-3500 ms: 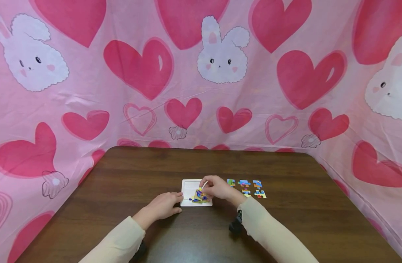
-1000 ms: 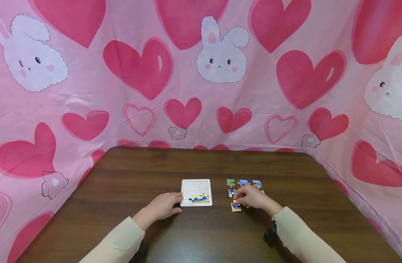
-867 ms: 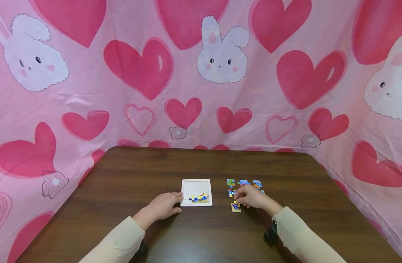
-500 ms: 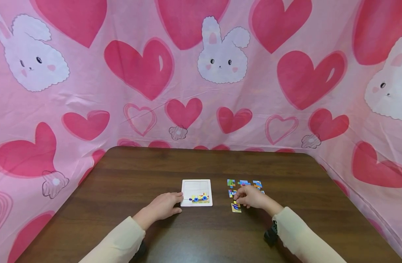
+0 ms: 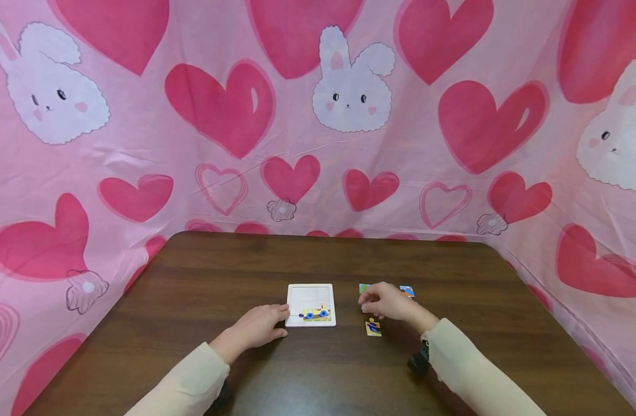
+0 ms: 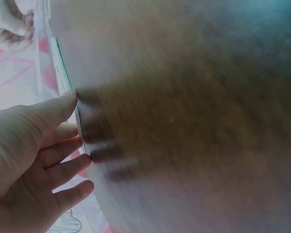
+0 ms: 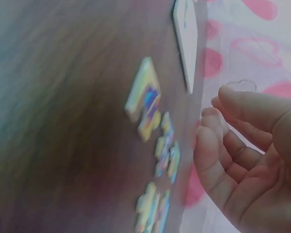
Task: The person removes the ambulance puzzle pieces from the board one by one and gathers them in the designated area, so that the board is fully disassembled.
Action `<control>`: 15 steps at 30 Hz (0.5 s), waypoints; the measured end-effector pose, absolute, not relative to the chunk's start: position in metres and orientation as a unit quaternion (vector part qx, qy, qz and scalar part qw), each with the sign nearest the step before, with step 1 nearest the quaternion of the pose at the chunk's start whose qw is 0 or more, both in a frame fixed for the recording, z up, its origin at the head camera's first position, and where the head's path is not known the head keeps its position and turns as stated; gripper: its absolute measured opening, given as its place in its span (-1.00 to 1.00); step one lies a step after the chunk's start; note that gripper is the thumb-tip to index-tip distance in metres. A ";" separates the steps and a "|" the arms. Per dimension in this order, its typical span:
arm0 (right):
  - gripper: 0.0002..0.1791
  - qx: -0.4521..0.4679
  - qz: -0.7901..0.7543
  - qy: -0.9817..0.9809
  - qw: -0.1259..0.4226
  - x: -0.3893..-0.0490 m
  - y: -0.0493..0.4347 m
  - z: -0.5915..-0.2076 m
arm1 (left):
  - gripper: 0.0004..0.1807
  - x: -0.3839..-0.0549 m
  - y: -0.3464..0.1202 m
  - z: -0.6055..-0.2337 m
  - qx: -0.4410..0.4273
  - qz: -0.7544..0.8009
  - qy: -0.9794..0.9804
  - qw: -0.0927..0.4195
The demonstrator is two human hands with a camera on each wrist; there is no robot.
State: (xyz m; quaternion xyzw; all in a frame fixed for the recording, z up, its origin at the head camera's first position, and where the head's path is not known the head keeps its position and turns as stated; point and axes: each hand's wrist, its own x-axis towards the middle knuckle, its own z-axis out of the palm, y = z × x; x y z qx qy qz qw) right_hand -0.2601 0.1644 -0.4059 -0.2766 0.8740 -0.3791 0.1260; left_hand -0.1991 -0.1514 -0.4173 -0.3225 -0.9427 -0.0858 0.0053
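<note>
My left hand [image 5: 257, 325] lies relaxed at the left edge of a white puzzle tray [image 5: 304, 296], its fingertips at the rim; the left wrist view shows its fingers [image 6: 68, 170] along that edge. Joined jigsaw pieces [image 5: 315, 315] with a yellow vehicle on blue wheels sit low in the tray. To the tray's right, my right hand [image 5: 386, 300] hangs over loose jigsaw pieces, hiding some. Its thumb and loosely bent fingers have nothing between them in the right wrist view. Nearest the person lies a yellow jigsaw piece [image 5: 373, 329] with a purple-blue mark.
Other loose jigsaw pieces, one green and blue [image 5: 364, 288] and one blue and orange [image 5: 407, 290], lie beyond my right hand. All this rests on a dark wooden table [image 5: 234, 266]. Pink cloth [image 5: 292, 133] with hearts and rabbits hangs behind and beside it.
My right hand left the tray for the loose pieces on the right, stayed there, and has now shifted slightly up and left over them. The left hand has stayed at the tray.
</note>
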 end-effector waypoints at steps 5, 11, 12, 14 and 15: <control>-0.90 -0.275 -0.375 0.876 0.127 -0.260 0.150 -0.397 | -0.82 -0.199 -0.151 -0.417 -0.322 -0.084 -0.943 0.006; -0.88 -0.272 -0.378 0.876 0.126 -0.258 0.131 -0.391 | -0.81 -0.199 -0.151 -0.418 -0.319 -0.083 -0.944 0.002; -0.88 -0.272 -0.376 0.877 0.126 -0.258 0.128 -0.390 | -0.80 -0.200 -0.151 -0.418 -0.318 -0.083 -0.945 0.001; -0.87 -0.273 -0.375 0.877 0.125 -0.258 0.121 -0.390 | -0.77 -0.199 -0.150 -0.418 -0.315 -0.082 -0.945 -0.001; -0.87 -0.274 -0.375 0.877 0.124 -0.259 0.118 -0.390 | -0.76 -0.199 -0.150 -0.418 -0.314 -0.082 -0.946 -0.003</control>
